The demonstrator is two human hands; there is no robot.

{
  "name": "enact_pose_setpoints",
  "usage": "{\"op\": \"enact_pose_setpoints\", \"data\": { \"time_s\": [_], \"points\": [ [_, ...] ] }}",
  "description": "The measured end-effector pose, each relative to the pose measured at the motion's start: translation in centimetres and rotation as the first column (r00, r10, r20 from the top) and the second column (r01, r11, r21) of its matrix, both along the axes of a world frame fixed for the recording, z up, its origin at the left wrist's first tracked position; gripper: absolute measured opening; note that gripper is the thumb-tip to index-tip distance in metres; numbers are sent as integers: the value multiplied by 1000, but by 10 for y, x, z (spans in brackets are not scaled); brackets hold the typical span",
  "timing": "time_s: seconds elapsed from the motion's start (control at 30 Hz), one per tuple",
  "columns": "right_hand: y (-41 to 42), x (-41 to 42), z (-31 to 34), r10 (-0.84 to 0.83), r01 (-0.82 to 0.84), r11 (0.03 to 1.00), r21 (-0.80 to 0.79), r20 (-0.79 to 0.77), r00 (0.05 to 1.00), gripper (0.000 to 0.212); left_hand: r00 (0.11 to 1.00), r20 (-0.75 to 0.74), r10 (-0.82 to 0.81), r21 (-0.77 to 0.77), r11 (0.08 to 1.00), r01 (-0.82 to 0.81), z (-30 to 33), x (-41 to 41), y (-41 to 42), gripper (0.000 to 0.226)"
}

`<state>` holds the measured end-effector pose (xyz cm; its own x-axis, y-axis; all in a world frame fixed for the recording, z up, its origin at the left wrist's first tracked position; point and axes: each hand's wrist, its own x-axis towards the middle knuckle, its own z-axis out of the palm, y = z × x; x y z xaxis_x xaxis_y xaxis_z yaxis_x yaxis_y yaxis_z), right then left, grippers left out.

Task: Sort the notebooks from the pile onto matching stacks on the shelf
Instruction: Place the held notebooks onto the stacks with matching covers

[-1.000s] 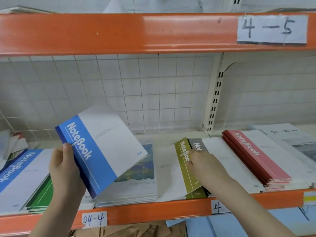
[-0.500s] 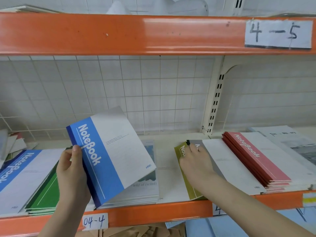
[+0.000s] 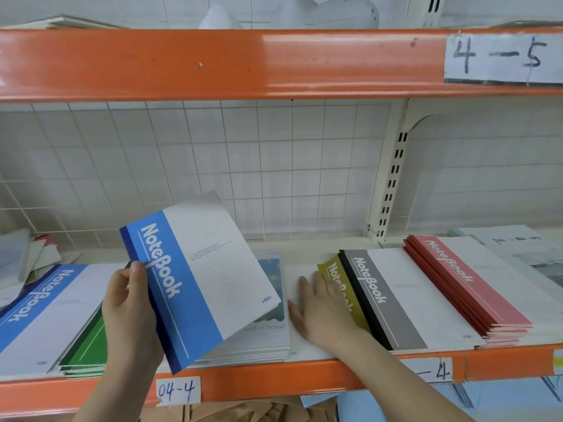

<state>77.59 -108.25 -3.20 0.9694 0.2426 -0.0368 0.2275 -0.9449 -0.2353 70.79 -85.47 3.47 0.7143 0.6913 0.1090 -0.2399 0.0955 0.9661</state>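
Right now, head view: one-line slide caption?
Left hand holds blue-striped notebook; right hand rests flat beside olive-striped notebook on orange-edged shelf.

Orange-edged shelf (image 3: 274, 382) — blue (image 3: 39, 315), green (image 3: 88, 345), grey (image 3: 396, 300), red notebook stacks (image 3: 475, 287)

One head-worn view looks forward and slightly down, close to the orange shelf (image 3: 274, 388), whose front edge crosses the near bottom. The tiled wall (image 3: 274, 166) lies far behind; an upper shelf beam (image 3: 213, 62) spans the top.
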Motion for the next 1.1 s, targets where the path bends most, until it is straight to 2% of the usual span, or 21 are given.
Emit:
{"op": "enact_pose_setpoints", "data": {
  "time_s": [0.07,0.13,0.17,0.23,0.3,0.37,0.43,0.47,0.53,0.6,0.63,0.7,0.77,0.87,0.97,1.03,1.1],
  "points": [
    [2,0,-1,-23,23,1000,-14,-11,1000,90,1000,-4,3,-4,1000,-3,1,-1,3,33],
    [5,3,-2,-43,44,999,28,-7,999,64,1000,-15,5,-1,1000,-5,2,-3,8,34],
    [6,5,1,-56,55,994,93,8,998,51,1000,-23,8,4,1000,-8,3,-5,11,34],
    [8,10,16,-141,133,937,322,1,990,31,999,-39,-8,7,1000,9,6,-10,18,33],
    [10,15,38,-261,241,817,523,-36,965,32,997,-70,-45,15,999,47,9,-15,26,32],
    [21,14,62,-273,188,752,632,39,961,32,988,-131,-87,38,995,93,9,-20,36,33],
    [48,6,81,-163,47,719,693,103,981,25,978,-171,-122,27,991,129,10,-23,47,32],
    [66,0,87,-67,-9,701,713,78,995,25,975,-171,-144,15,989,149,11,-23,52,31],
    [105,-8,90,117,-26,683,730,-74,990,36,968,-170,-182,-17,983,182,14,-24,63,30],
    [138,-11,87,228,16,671,742,-228,947,45,962,-177,-206,-20,978,206,16,-23,79,27],
    [151,-11,85,260,48,630,775,-269,927,42,962,-175,-208,-19,978,208,17,-23,89,23],
    [175,-11,85,275,128,498,858,-296,915,22,961,-167,-222,6,974,227,16,-22,116,23],
    [198,-9,86,213,154,450,880,-273,938,18,968,-166,-187,90,975,203,12,-25,148,20],
    [236,-4,81,177,139,479,867,-251,952,25,976,-219,20,368,928,64,1,-34,199,18],
    [272,-2,72,192,116,538,835,-256,947,25,907,-364,212,627,776,70,-19,-41,245,20],
    [292,-5,70,190,40,597,801,-190,963,29,879,-414,236,682,720,128,-30,-45,264,20],
    [306,-7,66,210,-82,721,688,-105,972,39,886,-432,167,679,707,198,-34,-47,270,16]
  ]
}}
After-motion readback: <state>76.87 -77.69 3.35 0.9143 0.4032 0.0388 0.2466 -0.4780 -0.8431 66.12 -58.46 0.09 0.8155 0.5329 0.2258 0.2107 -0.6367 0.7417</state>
